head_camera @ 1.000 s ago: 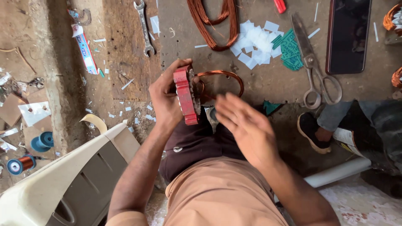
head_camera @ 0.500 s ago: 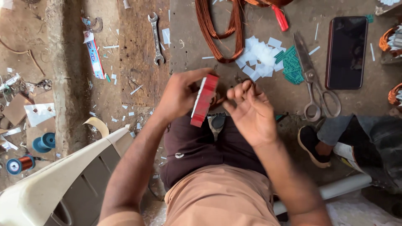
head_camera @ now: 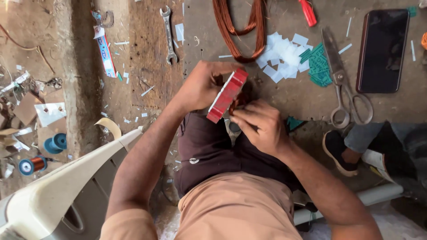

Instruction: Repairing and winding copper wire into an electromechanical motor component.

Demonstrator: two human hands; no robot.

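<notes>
— What's the left hand [head_camera: 202, 86] doing?

— Its arm is bent in over the lap, wrist turned, with the grip clamped on a flat red-edged stack of plates [head_camera: 227, 95], held tilted on edge above the dark shorts [head_camera: 209, 151].

— And the right hand [head_camera: 260, 126]?

— It comes in from the other side, fingers curled together, the fingertips [head_camera: 236, 114] pinched right at the lower end of that stack. I cannot tell what they pinch; it is too small.

— Any containers nearby?

— None that I can make out. Things just lie loose on the floor: a coil of copper wire [head_camera: 240, 31] beyond the hands, a heap of white paper bits [head_camera: 282, 55], green cut pieces [head_camera: 316, 64], scissors [head_camera: 342, 86] just beside them, a dark phone [head_camera: 382, 49], a wrench [head_camera: 169, 33], and a copper wire spool [head_camera: 31, 165] well off to the left.
</notes>
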